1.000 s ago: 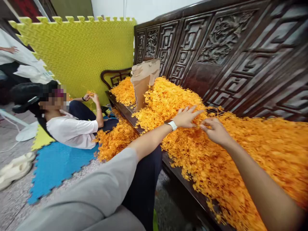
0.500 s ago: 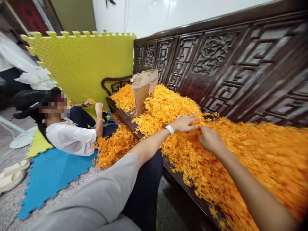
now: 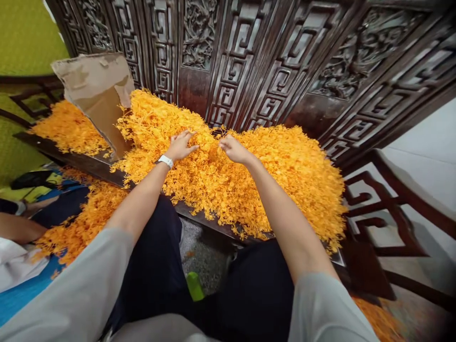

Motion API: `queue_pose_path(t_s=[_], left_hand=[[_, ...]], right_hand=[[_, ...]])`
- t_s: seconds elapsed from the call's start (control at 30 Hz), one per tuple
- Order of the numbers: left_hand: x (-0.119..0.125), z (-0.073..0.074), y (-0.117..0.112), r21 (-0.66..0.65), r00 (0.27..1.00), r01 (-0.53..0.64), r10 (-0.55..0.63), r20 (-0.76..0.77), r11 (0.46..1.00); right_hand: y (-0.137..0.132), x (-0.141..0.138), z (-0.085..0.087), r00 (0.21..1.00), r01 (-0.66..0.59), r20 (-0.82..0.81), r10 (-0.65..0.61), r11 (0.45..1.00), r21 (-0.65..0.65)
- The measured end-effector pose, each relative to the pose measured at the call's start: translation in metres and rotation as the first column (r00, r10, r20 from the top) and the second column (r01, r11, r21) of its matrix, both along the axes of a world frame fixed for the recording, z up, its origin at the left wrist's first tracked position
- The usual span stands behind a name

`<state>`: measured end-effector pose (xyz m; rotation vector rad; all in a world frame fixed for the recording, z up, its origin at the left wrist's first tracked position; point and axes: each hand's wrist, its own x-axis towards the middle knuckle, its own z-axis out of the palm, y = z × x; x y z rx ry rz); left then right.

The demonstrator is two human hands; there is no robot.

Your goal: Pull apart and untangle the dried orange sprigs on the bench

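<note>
A big heap of orange plastic flower sprigs (image 3: 270,175) covers the seat of a dark carved wooden bench (image 3: 249,71). My left hand (image 3: 181,145), with a white watch on the wrist, lies on top of the heap with its fingers spread. My right hand (image 3: 233,149) is close beside it, its fingertips pinched into the sprigs at the top of the pile. Whether it has a sprig in its grip is hard to tell.
A brown cardboard sheet (image 3: 98,95) stands in the heap at the left, with more sprigs (image 3: 67,128) beyond it. Sprigs (image 3: 81,223) also lie on the floor by another person's arm (image 3: 17,228). A green object (image 3: 195,286) lies between my knees. The bench armrest (image 3: 388,213) is at the right.
The view has swung right and down, so the seated person is nearly out of frame. My two hands have come closer together on top of the heap.
</note>
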<state>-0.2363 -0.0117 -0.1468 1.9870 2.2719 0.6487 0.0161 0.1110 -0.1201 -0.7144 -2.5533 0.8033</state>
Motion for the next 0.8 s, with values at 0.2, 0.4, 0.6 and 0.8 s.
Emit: queue_pose_path(t_s=[0.2, 0.4, 0.6, 0.8], left_hand=[[-0.003, -0.001, 0.002, 0.053, 0.997, -0.059, 0.061, -0.041, 0.997], [-0.015, -0.005, -0.001, 0.068, 0.979, -0.203, 0.201, 0.029, 0.977], [-0.011, 0.004, -0.006, 0.03, 0.957, -0.28, 0.277, 0.083, 0.959], [-0.021, 0.002, -0.002, -0.064, 0.948, -0.309, 0.313, 0.055, 0.949]], right_hand=[[0.009, 0.002, 0.003, 0.921, 0.031, -0.366, -0.136, 0.96, -0.278], [0.002, 0.003, 0.024, 0.745, -0.144, -0.61, -0.271, 0.827, -0.544], [-0.002, 0.007, 0.045, 0.698, -0.199, -0.681, -0.222, 0.854, -0.481], [-0.01, 0.012, 0.06, 0.7, -0.209, -0.697, -0.156, 0.888, -0.408]])
